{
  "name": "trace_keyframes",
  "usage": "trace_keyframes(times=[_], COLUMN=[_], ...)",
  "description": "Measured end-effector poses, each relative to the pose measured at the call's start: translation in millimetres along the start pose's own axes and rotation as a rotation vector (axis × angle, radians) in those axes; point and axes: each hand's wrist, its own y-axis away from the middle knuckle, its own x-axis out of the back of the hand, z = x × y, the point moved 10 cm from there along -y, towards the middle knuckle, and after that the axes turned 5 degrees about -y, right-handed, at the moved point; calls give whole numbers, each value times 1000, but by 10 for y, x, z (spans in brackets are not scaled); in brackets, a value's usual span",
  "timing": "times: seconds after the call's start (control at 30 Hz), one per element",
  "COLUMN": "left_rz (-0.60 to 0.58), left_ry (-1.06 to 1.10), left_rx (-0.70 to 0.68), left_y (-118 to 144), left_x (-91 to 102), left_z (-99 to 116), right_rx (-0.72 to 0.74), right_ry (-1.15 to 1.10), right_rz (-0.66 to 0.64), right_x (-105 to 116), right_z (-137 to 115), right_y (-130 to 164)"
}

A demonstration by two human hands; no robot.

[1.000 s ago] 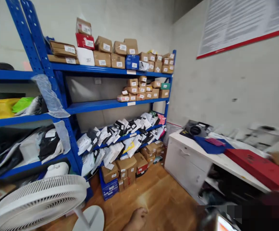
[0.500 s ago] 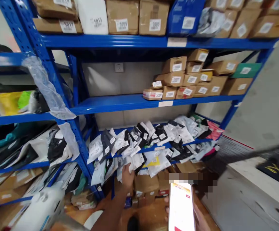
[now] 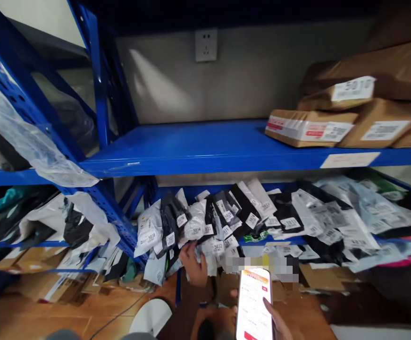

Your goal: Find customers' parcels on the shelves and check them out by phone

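My left hand [image 3: 194, 267] is in front of the lower shelf's soft mailing bags, thumb and fingers apart. Its fingertips are just below a white mailing bag [image 3: 194, 219] labelled 5034; whether they touch any bag I cannot tell. Close by lie a bag [image 3: 218, 248] marked 5032 and a dark bag [image 3: 171, 215]. A phone [image 3: 254, 307] with a lit white, red and orange screen is held in my right hand [image 3: 279, 320]. The thumb lies over the screen's right edge, and fingertips show at the left side. A blurred patch covers the area above the phone.
The blue middle shelf [image 3: 191, 146] crosses above the bags, with labelled cardboard boxes [image 3: 311, 130] at its right. A blue upright [image 3: 95, 189] wrapped in clear plastic stands left. Below, a white round object [image 3: 150, 317] and a thin cable [image 3: 120, 314] are on the wooden floor.
The view has come closer to the shelf and dropped lower, so the bag labels look larger. My left hand now has its fingers more spread below the bags; the phone stays in my right hand.
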Motion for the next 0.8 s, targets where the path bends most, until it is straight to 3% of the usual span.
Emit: trace_keyframes(times=[0.1,0.23,0.33,0.4,0.47,0.57,0.7,0.8], left_rz=[284,239,253,267,137,-139,-279,-348], left_ry=[-47,-85,-141,-192,-271,-352,-364,-352], left_rx=[89,81,131,194,299,458,549,581], left_y=[-542,-1174,-1286,-1255,-1231,-1194,-1233,-1275], left_x=[532,776,997,1133,1095,874,743,726], left_z=[-148,-319,-566,-744,-950,-1245,-1478,-1602], right_rx=[-4,24,27,1,13,171,260,310], right_ry=[106,326,460,541,685,896,955,936], right_rz=[-4,67,10,-68,-137,-144,-100,-124], right_x=[-143,-159,-335,-589,-902,-1300,-1458,-1491], right_z=[31,202,358,477,577,641,740,632], right_y=[-413,-899,-1105,-1233,-1413,-1756,-2078,-2088])
